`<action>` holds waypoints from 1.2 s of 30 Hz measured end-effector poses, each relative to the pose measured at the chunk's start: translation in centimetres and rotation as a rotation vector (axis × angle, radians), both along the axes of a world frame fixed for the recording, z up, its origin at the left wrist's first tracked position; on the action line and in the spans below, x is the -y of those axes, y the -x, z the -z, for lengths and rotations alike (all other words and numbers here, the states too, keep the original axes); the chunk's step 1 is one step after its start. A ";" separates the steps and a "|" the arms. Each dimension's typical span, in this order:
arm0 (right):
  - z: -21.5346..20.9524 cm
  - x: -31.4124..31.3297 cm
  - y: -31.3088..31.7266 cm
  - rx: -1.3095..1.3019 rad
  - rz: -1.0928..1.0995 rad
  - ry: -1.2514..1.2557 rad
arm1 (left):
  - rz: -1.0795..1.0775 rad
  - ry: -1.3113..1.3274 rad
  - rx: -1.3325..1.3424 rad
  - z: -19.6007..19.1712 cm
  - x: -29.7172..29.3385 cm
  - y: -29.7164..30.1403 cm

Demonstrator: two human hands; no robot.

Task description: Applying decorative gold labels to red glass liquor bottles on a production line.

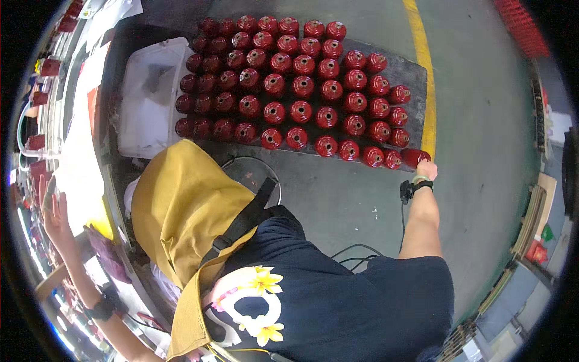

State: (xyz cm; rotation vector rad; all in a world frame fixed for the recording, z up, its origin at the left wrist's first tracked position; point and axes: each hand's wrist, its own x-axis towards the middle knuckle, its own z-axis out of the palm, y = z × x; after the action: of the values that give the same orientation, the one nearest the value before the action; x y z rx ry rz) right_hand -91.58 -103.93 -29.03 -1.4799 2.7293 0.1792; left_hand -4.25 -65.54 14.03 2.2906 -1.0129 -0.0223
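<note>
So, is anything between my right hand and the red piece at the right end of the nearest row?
Nothing visible: your right hand is on that red piece, at its right end. The next piece stands to its left, not between them.

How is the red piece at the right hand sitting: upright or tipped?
Tipped: the red piece at the right hand shows its side, while neighbouring red pieces show their holed tops.

rows of cup-shaped pieces [303, 87] stand on a board [409, 69], a tub [124, 127] at their left, a floor line [428, 102] along the board's right edge. the right hand [427, 170] is on the nearest row's rightmost piece. the left hand [55, 220] is far left, by the worktable [84, 181]; contact there cannot be confirmed.
</note>
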 end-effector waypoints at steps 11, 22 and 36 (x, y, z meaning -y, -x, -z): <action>9.3 1.1 4.7 0.038 -0.010 -0.213 | 0.028 -0.201 0.230 -1.0 1.5 -0.3; 3.5 3.3 -5.3 0.360 -0.594 0.212 | -0.266 -0.106 0.382 -0.1 -5.0 6.0; -25.0 4.7 -65.9 1.025 -1.704 0.448 | -1.115 0.983 0.511 4.0 -41.3 8.0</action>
State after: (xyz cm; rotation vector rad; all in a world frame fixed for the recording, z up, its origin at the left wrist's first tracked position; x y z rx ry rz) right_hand -25.71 -108.59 -4.05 -2.4503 0.3396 -0.8877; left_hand -12.20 -24.27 10.08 1.6057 0.2125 1.2479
